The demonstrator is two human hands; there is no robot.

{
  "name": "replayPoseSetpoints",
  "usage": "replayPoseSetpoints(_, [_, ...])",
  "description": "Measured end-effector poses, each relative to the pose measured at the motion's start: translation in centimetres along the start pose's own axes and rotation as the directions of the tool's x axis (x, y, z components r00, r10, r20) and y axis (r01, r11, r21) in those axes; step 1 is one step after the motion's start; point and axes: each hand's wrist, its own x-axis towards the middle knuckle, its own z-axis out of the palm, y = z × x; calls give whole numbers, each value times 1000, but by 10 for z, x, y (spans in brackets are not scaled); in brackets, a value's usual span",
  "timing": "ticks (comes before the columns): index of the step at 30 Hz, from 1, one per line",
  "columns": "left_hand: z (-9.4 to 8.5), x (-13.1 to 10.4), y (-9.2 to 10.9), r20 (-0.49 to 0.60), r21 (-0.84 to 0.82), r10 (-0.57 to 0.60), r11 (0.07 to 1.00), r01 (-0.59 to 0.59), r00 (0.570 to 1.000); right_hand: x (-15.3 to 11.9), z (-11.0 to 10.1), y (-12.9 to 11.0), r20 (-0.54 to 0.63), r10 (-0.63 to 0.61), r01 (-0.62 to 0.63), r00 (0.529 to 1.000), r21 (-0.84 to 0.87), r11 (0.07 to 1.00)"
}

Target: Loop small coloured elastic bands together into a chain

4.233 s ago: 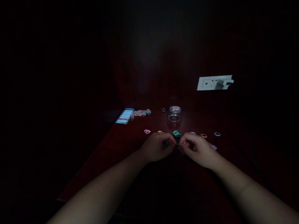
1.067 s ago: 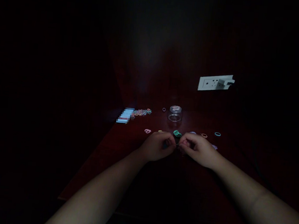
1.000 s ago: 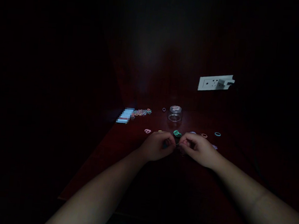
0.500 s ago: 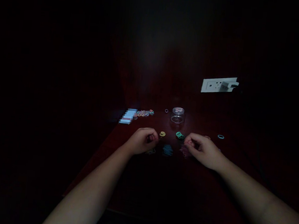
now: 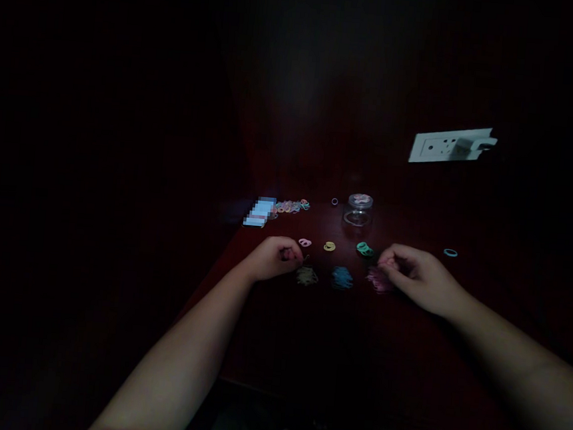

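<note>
Head camera view: two bare hands, closer together half a second ago, are now farther apart over a dark red table (image 5: 276,334). Their parting leaves the blue bundle (image 5: 342,277) uncovered between them, so the two-handed hold seems finished. From that bundle, the left hand (image 5: 276,259) is at nine o'clock, fingers curled beside an olive bundle (image 5: 306,275); a thin strand (image 5: 306,259) shows near its fingertips, though whether it is gripped cannot be told. The right hand (image 5: 421,277) is at three o'clock, pinched at a purple-pink bundle (image 5: 378,280), its hold unclear. Green bands (image 5: 364,249) lie at one o'clock, yellow bands (image 5: 329,246) at eleven. A lidded clear jar (image 5: 357,214) stands at twelve, its patterned lid showing no legible brand. At ten, the phone (image 5: 260,211) has a pixelated, unreadable screen.
</note>
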Motion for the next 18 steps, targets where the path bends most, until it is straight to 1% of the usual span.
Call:
replayPoseSetpoints(4, [0,-1,1,79,58,34,998,-39,996,1,0,-3,24,0,0,1000,29,1000])
replayPoseSetpoints(7, [0,-1,0,131,70,35,997,-45,991,1,0,-2,25,-9,9,1000,21,1000])
replayPoseSetpoints(14, [-3,-1,0,137,127,70,988,-88,988,1,0,-2,26,-3,2,1000,50,999])
replayPoseSetpoints(18, [-6,-1,3,123,153,40,987,-59,992,1,0,-2,30,-5,4,1000,43,999])
